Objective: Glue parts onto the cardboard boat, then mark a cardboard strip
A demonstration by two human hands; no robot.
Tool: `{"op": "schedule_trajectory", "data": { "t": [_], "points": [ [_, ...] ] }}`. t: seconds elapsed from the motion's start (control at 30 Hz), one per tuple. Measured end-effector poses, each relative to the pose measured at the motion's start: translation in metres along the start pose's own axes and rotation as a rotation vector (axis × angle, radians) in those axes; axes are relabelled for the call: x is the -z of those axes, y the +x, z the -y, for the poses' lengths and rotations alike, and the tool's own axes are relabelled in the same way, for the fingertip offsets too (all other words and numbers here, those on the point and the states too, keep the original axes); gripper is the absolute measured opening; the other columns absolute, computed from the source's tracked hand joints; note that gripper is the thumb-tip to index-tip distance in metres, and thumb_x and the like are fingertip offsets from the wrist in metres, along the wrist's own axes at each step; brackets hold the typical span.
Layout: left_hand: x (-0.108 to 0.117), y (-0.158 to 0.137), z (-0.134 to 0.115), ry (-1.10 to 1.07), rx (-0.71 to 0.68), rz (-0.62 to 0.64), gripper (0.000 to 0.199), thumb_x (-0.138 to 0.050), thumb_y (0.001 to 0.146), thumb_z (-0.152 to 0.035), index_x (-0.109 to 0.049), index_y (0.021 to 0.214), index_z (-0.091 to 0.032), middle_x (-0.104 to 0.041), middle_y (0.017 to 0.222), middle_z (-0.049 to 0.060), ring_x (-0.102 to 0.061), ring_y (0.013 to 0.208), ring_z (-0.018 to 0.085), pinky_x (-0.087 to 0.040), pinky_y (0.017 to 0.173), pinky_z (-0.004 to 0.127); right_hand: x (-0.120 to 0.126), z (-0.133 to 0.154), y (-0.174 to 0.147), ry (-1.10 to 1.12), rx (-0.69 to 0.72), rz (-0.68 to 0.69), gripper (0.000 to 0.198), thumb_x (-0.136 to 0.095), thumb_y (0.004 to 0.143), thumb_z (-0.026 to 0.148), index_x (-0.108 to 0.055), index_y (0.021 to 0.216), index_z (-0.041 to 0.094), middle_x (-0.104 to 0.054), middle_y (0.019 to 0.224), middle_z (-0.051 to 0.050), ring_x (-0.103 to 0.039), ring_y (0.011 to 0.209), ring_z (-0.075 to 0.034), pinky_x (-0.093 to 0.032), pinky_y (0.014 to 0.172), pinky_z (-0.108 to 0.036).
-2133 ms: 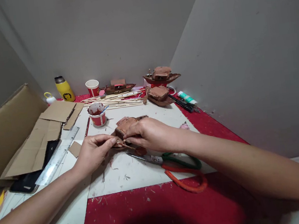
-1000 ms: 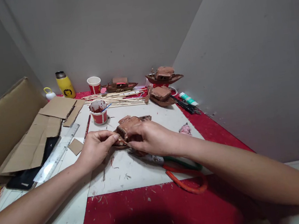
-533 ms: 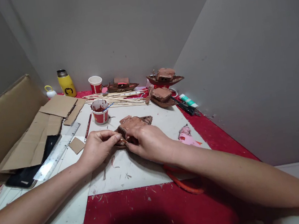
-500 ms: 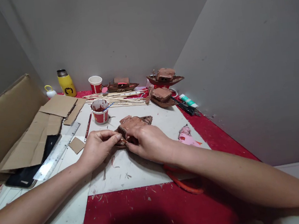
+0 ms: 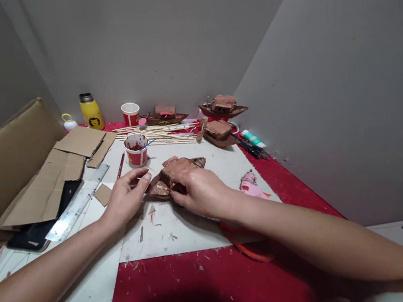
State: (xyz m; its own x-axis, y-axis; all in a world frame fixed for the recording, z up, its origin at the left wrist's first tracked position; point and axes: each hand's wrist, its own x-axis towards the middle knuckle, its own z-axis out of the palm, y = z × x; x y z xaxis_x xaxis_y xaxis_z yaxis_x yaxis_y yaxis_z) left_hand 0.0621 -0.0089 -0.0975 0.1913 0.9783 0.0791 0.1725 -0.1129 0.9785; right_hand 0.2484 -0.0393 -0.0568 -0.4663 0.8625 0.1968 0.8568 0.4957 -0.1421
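A small brown model boat point(image 5: 178, 167) with a covered cabin rests on the white sheet in front of me. My right hand point(image 5: 202, 190) grips the boat's near side, thumb and fingers bent around the edge by the cabin's open end; its fingertips are partly hidden. Just left of the boat's pointed end, my left hand point(image 5: 128, 195) hovers with thumb and forefinger slightly apart. I make out nothing solid between them, though a faint thin strand seems to show near the fingertips.
Beyond the boat stand a paint-stained paper cup point(image 5: 137, 151), thin wooden sticks point(image 5: 163, 135) and more model boats point(image 5: 219, 131). Cardboard pieces point(image 5: 49, 182) and a clear ruler point(image 5: 77, 204) lie left. At right are a pink glue gun point(image 5: 252, 185) with an orange cord and black-handled scissors point(image 5: 248, 147).
My left hand has let go of the boat's pointed end and drawn back left, its fingers loosening. My right hand stays on the boat, which has hardly moved.
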Motion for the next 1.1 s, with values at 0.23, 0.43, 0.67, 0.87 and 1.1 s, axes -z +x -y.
{"op": "schedule_trajectory", "data": {
  "t": [0.23, 0.43, 0.67, 0.87, 1.1],
  "points": [
    [-0.004, -0.002, 0.008, 0.018, 0.014, 0.163, 0.034, -0.056, 0.086, -0.044, -0.069, 0.097, -0.015, -0.073, 0.097, 0.008, -0.066, 0.091, 0.023, -0.049, 0.08, 0.031, -0.003, -0.001, 0.0, 0.011, -0.05, 0.072, 0.012, -0.054, 0.082, 0.019, -0.065, 0.083, 0.016, -0.07, 0.083, -0.009, -0.058, 0.073, -0.02, -0.033, 0.06, -0.029],
    [-0.003, -0.002, 0.01, 0.046, 0.003, 0.173, 0.032, -0.053, 0.087, -0.04, -0.07, 0.1, -0.016, -0.073, 0.098, 0.007, -0.066, 0.092, 0.023, -0.049, 0.083, 0.033, -0.002, 0.001, -0.001, -0.007, -0.052, 0.058, 0.014, -0.055, 0.082, 0.019, -0.067, 0.089, 0.015, -0.07, 0.088, -0.011, -0.059, 0.08, -0.022, -0.035, 0.062, -0.029],
    [-0.003, -0.002, 0.01, 0.031, 0.027, 0.165, 0.035, -0.055, 0.085, -0.039, -0.069, 0.105, -0.015, -0.073, 0.106, 0.01, -0.065, 0.097, 0.025, -0.048, 0.086, 0.035, 0.003, 0.004, -0.003, 0.054, -0.095, 0.105, 0.018, -0.059, 0.084, 0.022, -0.068, 0.098, 0.015, -0.07, 0.09, -0.011, -0.061, 0.083, -0.022, -0.039, 0.065, -0.029],
    [0.0, -0.006, 0.008, -0.012, 0.099, 0.157, 0.042, -0.06, 0.081, -0.042, -0.067, 0.111, -0.014, -0.071, 0.109, 0.012, -0.065, 0.099, 0.026, -0.05, 0.082, 0.036, 0.024, 0.002, -0.015, 0.203, -0.102, 0.052, 0.017, -0.064, 0.082, 0.023, -0.067, 0.098, 0.017, -0.071, 0.086, -0.007, -0.061, 0.072, -0.017, -0.041, 0.064, -0.027],
    [0.003, -0.015, 0.008, -0.077, 0.149, 0.225, 0.073, -0.073, 0.071, -0.029, -0.046, 0.137, -0.015, -0.062, 0.129, 0.017, -0.064, 0.107, 0.029, -0.049, 0.092, 0.043, 0.041, -0.059, -0.022, 0.29, -0.322, -0.222, 0.021, -0.056, 0.086, 0.031, -0.068, 0.093, 0.016, -0.071, 0.084, -0.006, -0.058, 0.065, -0.015, -0.043, 0.061, -0.026]
  ]
}}
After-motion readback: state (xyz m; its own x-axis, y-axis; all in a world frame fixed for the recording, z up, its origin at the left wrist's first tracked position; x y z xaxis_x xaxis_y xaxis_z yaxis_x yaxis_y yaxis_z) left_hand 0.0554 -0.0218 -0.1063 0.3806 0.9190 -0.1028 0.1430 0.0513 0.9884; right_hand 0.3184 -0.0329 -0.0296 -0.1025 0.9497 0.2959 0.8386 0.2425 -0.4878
